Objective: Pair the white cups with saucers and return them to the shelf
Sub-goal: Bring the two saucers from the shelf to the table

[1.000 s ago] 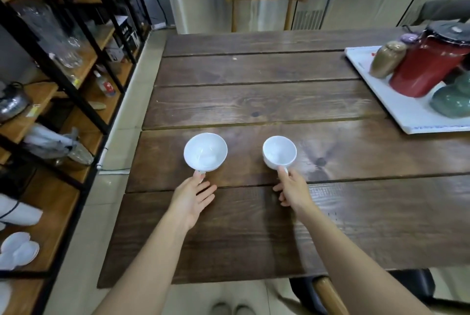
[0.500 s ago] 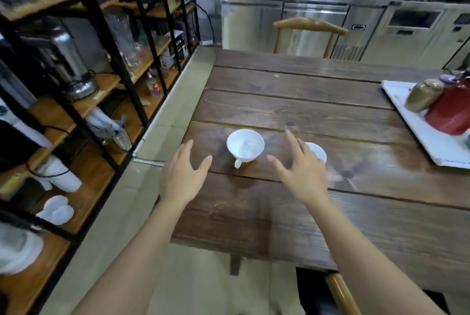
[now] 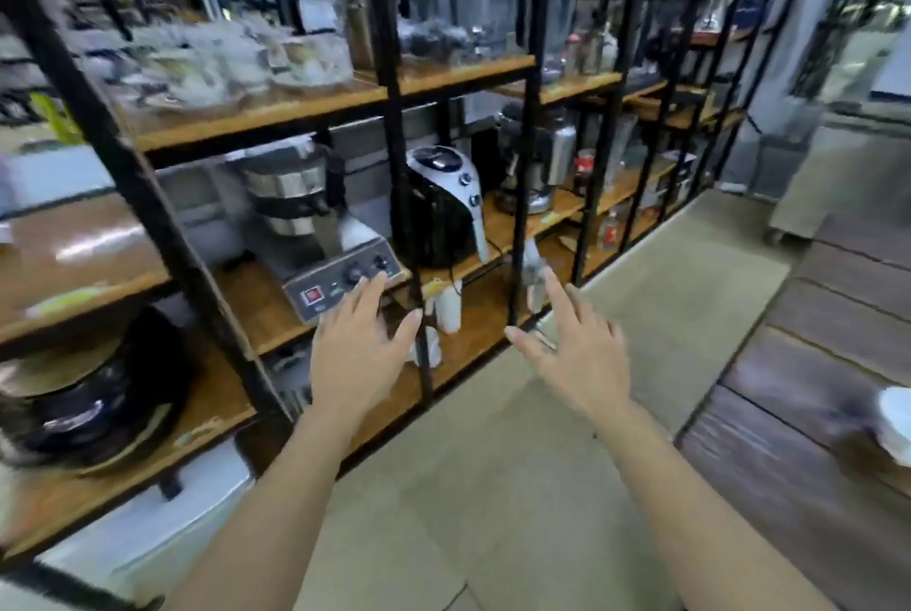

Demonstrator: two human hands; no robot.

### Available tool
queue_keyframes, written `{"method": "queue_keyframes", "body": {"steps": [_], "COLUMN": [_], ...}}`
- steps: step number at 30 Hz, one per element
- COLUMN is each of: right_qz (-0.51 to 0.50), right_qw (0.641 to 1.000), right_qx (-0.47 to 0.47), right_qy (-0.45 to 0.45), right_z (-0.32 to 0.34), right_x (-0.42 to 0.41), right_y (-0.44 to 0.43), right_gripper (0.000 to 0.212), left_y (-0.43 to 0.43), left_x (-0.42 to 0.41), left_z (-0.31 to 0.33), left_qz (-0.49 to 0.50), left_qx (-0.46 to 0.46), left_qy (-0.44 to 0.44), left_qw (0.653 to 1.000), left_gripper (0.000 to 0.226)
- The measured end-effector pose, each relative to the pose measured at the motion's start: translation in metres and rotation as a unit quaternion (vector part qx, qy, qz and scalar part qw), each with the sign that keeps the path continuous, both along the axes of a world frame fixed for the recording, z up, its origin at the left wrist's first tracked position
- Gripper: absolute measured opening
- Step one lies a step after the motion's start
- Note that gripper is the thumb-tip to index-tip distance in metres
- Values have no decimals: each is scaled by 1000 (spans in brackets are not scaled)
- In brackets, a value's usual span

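Hands [image 3: 357,354] [image 3: 579,354] empty, spread, before shelf [image 3: 315,110].

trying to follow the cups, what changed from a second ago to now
Both hands let go of the cup handles and lifted off the table; left hand and right hand now reach open and empty toward the shelf. A white cup stays on the table.

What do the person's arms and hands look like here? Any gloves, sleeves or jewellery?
Both the left hand and the right hand are bare, with no gloves. No rings, watch or bracelet are visible. The forearms are uncovered too: no sleeve shows anywhere in view.
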State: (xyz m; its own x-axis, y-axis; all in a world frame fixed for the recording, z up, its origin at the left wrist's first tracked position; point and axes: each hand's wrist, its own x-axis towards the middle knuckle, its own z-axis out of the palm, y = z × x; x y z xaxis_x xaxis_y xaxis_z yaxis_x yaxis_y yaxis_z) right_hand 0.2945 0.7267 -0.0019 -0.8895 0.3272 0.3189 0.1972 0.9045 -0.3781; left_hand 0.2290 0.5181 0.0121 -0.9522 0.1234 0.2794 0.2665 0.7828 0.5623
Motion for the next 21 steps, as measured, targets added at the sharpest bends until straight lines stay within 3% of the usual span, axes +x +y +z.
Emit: {"method": "queue_keyframes", "body": {"steps": [5, 10, 21], "right_qz": [148, 295, 426], "right_qw": [989, 955, 904], "right_qx": [9, 2, -49], "right_qy": [17, 14, -6], "right_z": [25, 37, 28], "right_x": [-68, -117, -239], "right_y": [-131, -241, -415], "right_gripper": [84, 82, 85], "left_y": [-139, -237, -384], "left_x": [-7, -5, -73], "left_z": [21, 26, 9], "left_qz": [119, 236, 393], "left_qx": [10, 27, 38], "left_qy": [27, 16, 3], "left_qw": [992, 971, 919], "left_gripper": [65, 67, 67]}}
